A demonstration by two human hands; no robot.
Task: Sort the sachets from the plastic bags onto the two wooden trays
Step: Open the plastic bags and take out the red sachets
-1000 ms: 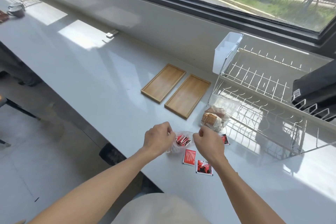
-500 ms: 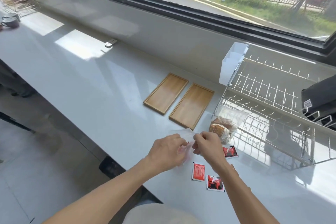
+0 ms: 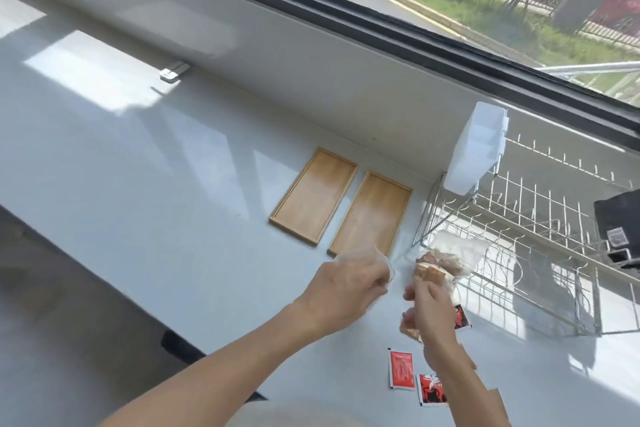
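Gripping an empty plastic bag (image 3: pixel 360 258), the left hand (image 3: pixel 343 291) hovers beside the right hand (image 3: pixel 429 308), whose grip is unclear, above 3 sachets (image 3: pixel 401 369).

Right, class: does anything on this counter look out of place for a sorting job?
Yes. Three red sachets lie loose on the counter near its front edge, while both wooden trays hold nothing. The left hand grips a crumpled clear bag.
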